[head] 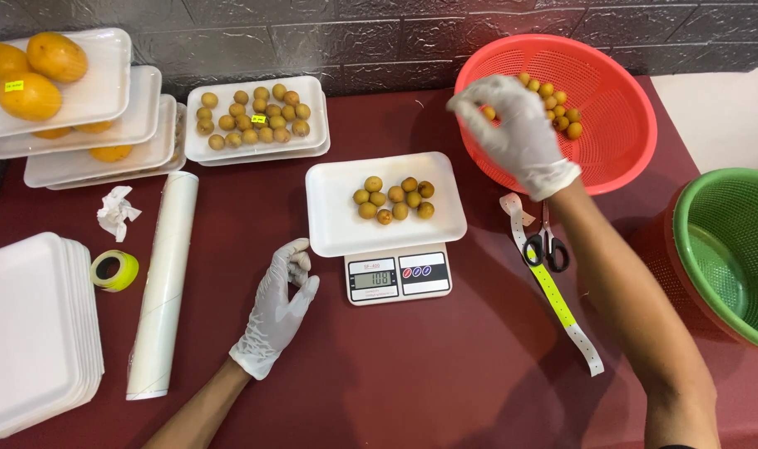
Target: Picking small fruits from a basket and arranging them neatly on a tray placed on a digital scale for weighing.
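Observation:
My right hand [512, 129], in a white glove, hovers over the rim of the red basket [612, 150] and pinches a small round brown fruit [487, 111]. More of these fruits [553, 104] lie inside the basket. A white foam tray [333, 212] with several of the same fruits [394, 199] sits on a small digital scale [398, 276]. My left hand [279, 312], also gloved, rests on the dark red table left of the scale, fingers loosely curled, holding nothing.
A wrapped tray of small fruits [254, 116] and stacked trays of mangoes [38, 79] stand at the back left. A film roll [164, 283], yellow tape roll [113, 270], crumpled paper [117, 209], empty foam trays [29, 333], scissors [547, 245], label strip [562, 308] and a green basket [728, 249] surround the scale.

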